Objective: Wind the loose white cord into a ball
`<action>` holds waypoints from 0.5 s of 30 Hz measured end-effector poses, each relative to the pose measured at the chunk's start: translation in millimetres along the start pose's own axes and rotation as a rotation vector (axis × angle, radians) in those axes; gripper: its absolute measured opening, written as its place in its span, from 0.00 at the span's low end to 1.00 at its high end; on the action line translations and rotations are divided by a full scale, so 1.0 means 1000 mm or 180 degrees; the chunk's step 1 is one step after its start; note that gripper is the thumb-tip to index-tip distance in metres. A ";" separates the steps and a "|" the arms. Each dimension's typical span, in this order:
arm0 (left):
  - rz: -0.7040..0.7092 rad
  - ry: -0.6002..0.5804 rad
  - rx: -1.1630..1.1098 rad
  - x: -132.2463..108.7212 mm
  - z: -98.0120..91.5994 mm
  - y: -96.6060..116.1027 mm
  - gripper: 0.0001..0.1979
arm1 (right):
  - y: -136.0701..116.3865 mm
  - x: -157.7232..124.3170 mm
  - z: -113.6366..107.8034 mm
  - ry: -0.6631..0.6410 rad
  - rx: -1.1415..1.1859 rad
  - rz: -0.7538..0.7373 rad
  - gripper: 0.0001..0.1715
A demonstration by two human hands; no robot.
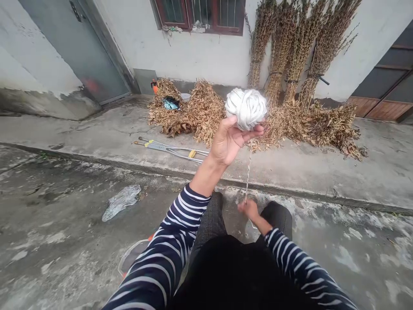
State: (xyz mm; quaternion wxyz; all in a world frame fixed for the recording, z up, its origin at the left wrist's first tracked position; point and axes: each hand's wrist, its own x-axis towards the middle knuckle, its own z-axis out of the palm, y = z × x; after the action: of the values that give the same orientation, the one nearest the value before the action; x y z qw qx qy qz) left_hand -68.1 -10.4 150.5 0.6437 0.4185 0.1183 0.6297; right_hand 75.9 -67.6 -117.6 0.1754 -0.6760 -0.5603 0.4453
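A white ball of wound cord point(246, 108) is held up in front of me, with the fingers of my left hand point(229, 140) wrapped round its underside. From the ball a twisted strand of cord point(248, 174) runs down, looking taut, to my right hand point(250, 210). That hand is closed on the strand, low between my knees. A short loose bit of white cord shows just below my right fist. Both arms are in striped sleeves.
Along the white wall lie heaps of dried plants point(206, 107), and several tied bundles point(275, 56) stand upright. Crutches point(174, 150) rest on the raised concrete ledge point(322, 172). A clear plastic bag point(122, 201) lies on the lower ground at left. A grey door point(80, 47) is behind it.
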 end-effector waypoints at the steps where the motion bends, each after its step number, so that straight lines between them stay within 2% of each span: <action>1: 0.0017 0.0007 0.0014 0.000 -0.001 0.003 0.40 | 0.020 -0.014 0.009 -0.0244 -0.0144 0.0183 0.18; 3: 0.0049 -0.0002 0.0001 0.000 -0.004 0.006 0.40 | 0.048 -0.036 0.014 -0.0610 -0.0409 0.0452 0.20; 4: 0.0033 -0.0025 -0.0004 0.000 -0.005 0.007 0.40 | 0.054 -0.040 0.011 -0.0725 -0.0514 0.0518 0.21; 6: -0.0061 -0.0109 0.0003 0.002 -0.007 0.007 0.40 | 0.049 -0.036 -0.010 -0.0769 -0.0642 0.0463 0.23; 8: -0.0161 -0.0223 -0.0005 0.004 -0.010 0.005 0.41 | 0.024 -0.018 -0.047 -0.0629 -0.0638 0.0178 0.25; 10: -0.0246 -0.0301 -0.0037 0.006 -0.011 0.002 0.41 | -0.014 0.003 -0.092 -0.0449 -0.0462 -0.0240 0.26; 12: -0.0333 -0.0292 -0.0065 0.007 -0.011 -0.001 0.42 | -0.054 0.015 -0.134 -0.0436 -0.0150 -0.0710 0.30; 13: -0.0388 -0.0274 -0.0061 0.007 -0.011 -0.002 0.42 | -0.072 0.016 -0.151 -0.0526 0.0120 -0.1072 0.31; 15: -0.0487 -0.0257 -0.0024 0.007 -0.012 -0.004 0.42 | -0.103 0.010 -0.171 -0.0995 0.1144 -0.2123 0.32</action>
State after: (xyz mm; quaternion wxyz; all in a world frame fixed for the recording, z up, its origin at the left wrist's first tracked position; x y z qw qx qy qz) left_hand -72.2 0.9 143.2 0.6957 0.4309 0.1215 0.5617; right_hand 150.8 18.5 46.7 0.3383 -0.3401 -0.6820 0.5522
